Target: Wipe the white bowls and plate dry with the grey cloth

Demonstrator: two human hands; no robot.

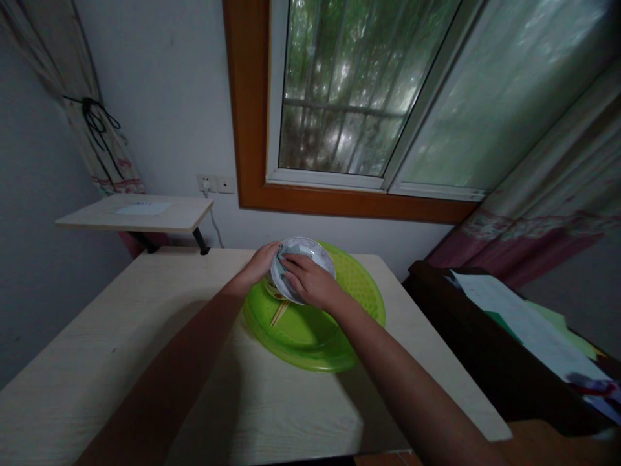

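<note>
My left hand grips the left rim of a white patterned bowl, which is tilted above a green plastic basin. Inside the bowl, the fingers of my right hand press a grey-green piece that looks like a cloth against its surface. Partly hidden beneath the bowl is another patterned dish, in the basin's left part. A pair of chopsticks rests in the basin just below it.
The basin stands on a pale wooden table near the wall. A small raised shelf with a paper on it is at the back left. To the right, a dark piece of furniture carries papers. Beyond the table is a window.
</note>
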